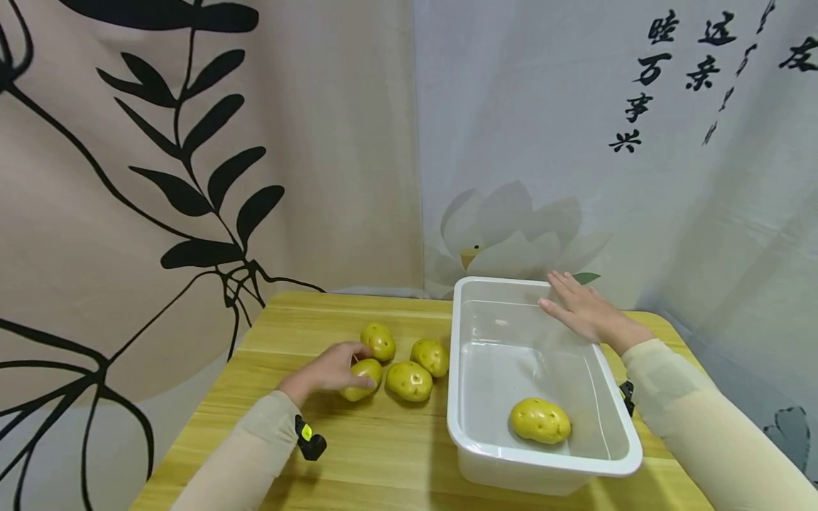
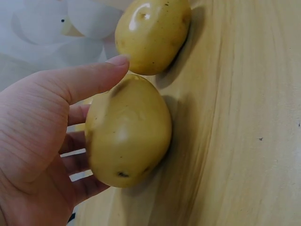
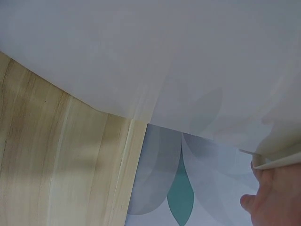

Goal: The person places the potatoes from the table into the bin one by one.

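Observation:
My left hand (image 1: 327, 367) is around a yellow potato (image 1: 364, 383) on the table, thumb along one side and fingers curled behind it. In the left wrist view, the thumb (image 2: 89, 81) lies by the potato's (image 2: 129, 136) upper edge. A second potato (image 2: 153, 35) sits just beyond. My right hand (image 1: 588, 312) rests on the right rim of a white plastic bin (image 1: 455, 369), its fingers extended. Inside the bin, near its front, lies one potato (image 1: 540, 420). The right wrist view shows mostly the bin's outer wall (image 3: 117, 56), with part of the hand (image 3: 277, 197) at the rim.
More potatoes stand close together between my left hand and the bin: one at the back (image 1: 378, 341), one in front (image 1: 409, 381), one beside the bin (image 1: 430, 356). The wooden table (image 1: 255, 397) ends at a printed curtain (image 1: 358, 142) behind.

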{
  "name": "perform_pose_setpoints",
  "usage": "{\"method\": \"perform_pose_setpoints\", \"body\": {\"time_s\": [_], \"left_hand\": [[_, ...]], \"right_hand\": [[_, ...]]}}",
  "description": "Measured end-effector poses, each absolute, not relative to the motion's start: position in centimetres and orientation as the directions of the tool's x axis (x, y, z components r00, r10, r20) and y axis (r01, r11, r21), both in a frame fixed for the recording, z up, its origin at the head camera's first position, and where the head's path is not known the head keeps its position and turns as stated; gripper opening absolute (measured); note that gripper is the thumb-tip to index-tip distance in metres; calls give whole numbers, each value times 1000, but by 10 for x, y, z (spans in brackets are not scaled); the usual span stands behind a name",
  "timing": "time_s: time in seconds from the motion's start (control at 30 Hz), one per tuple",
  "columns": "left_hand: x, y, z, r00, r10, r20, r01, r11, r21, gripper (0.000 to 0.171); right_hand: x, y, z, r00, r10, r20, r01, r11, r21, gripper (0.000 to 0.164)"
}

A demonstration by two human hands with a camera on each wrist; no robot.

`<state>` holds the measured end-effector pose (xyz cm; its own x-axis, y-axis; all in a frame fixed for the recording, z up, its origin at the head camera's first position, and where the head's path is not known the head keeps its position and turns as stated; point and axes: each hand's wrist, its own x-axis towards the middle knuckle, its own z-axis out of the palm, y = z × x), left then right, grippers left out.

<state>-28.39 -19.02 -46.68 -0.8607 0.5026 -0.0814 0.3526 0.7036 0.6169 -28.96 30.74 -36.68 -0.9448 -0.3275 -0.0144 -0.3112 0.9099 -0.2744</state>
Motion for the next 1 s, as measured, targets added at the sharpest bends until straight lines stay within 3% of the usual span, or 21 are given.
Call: {"method": "perform_pose_setpoints", "body": {"time_s": [1.0], "left_hand": [[-277, -175, -487, -860, 507, -57, 424, 773, 471, 74]], "right_hand": [[-286, 306, -367, -946, -324, -5, -309, 906, -289, 76]]}}
